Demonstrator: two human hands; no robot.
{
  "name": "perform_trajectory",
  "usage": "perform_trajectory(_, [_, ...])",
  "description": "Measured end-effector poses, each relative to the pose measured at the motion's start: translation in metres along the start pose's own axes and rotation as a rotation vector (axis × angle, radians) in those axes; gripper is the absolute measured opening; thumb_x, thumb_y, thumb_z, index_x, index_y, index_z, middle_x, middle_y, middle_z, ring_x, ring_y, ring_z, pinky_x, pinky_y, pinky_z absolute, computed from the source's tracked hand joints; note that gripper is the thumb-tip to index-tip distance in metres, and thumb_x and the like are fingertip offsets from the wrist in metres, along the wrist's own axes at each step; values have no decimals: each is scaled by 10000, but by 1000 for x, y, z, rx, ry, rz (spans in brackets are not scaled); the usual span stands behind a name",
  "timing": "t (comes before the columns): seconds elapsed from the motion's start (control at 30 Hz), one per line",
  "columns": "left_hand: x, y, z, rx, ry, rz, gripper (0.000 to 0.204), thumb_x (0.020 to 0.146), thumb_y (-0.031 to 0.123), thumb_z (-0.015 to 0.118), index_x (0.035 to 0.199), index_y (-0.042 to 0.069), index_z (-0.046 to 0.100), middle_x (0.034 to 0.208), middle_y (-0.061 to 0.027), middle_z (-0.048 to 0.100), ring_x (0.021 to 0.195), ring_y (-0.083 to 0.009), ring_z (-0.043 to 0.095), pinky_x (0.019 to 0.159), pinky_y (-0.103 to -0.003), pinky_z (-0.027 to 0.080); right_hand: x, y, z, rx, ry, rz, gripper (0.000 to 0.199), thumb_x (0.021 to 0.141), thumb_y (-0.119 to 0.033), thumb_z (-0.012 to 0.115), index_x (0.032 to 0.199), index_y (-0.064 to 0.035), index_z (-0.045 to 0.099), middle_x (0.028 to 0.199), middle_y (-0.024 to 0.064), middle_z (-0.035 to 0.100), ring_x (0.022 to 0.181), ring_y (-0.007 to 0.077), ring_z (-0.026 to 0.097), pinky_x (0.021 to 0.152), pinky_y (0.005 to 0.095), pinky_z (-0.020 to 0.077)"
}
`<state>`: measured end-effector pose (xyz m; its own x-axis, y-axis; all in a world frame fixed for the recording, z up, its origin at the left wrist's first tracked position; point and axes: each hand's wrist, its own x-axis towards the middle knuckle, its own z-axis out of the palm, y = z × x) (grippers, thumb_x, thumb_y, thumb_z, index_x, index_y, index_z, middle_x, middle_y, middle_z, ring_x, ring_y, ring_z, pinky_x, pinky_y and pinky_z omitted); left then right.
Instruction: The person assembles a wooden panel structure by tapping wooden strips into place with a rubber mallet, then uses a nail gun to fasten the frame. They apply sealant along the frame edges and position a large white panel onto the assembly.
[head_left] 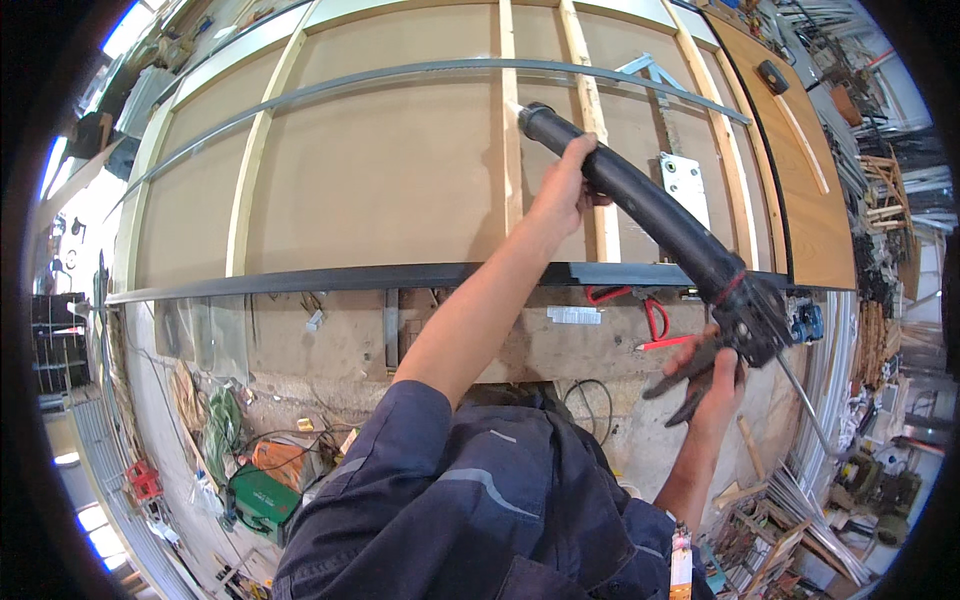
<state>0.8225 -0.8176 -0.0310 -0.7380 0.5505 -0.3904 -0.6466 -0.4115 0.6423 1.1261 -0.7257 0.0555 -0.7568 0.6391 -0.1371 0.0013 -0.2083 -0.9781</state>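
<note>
A long black caulking gun [655, 210] slants across the right half of the view, over a panel [380, 180] with pale wooden battens. My left hand [568, 188] is wrapped round the barrel near its front end. The whitish nozzle points up and left, close to a batten [508, 160]; whether it touches the wood, I cannot tell. At the lower right my right hand [715, 385] grips the gun's handle and trigger. A bent metal rod [805, 400] sticks out from the gun's rear.
Across the battens lies a long grey metal strip [400, 72]. A white plate with round holes [685, 185] rests on the panel at right. A mallet [795, 120] lies on an orange-brown board [825, 235]. Red-handled tools [655, 320] lie below the panel's dark edge; a green case [265, 500] stands lower left.
</note>
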Motion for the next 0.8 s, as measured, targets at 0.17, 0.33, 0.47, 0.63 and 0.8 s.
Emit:
perform_trajectory(0.17, [-58,-25,3,-130,-102,-78,482,938,513,650,1086,57,594,934,-97,690,846,-221,683,761,-372,550,-55,-21,-43,-124,20,7,604,960,-517,665,1233,11,563,805,122,613,657,231,620,577,378,544])
perform_trajectory(0.33, [-131,-59,16,-169,-118,-159,486,979,513,602,1108,45,588,980,-137,688,893,-226,694,783,-421,585,-98,-79,-89,-223,-53,90,592,930,-485,728,1207,-1,529,744,97,562,589,191,566,491,330,502])
perform_trajectory(0.47, [-178,-72,27,-264,-150,-175,492,972,509,629,1105,35,602,981,-121,695,836,-218,695,727,-371,600,-104,-108,-154,-305,-80,87,618,914,-446,758,1230,23,509,759,123,567,600,208,576,505,362,518])
perform_trajectory(0.63, [-175,-75,28,-264,-124,-165,491,965,529,634,1103,58,615,981,-103,696,819,-213,692,707,-367,579,-97,-93,-118,-235,-136,-20,688,927,-487,722,1289,50,488,821,158,600,659,258,626,572,421,566])
perform_trajectory(0.8, [-166,0,-27,-199,121,38,464,955,519,644,1076,72,610,952,-88,686,803,-197,670,686,-356,542,-61,-64,-55,-224,-335,-76,764,936,-550,680,1334,73,486,883,180,638,775,296,676,652,440,598])
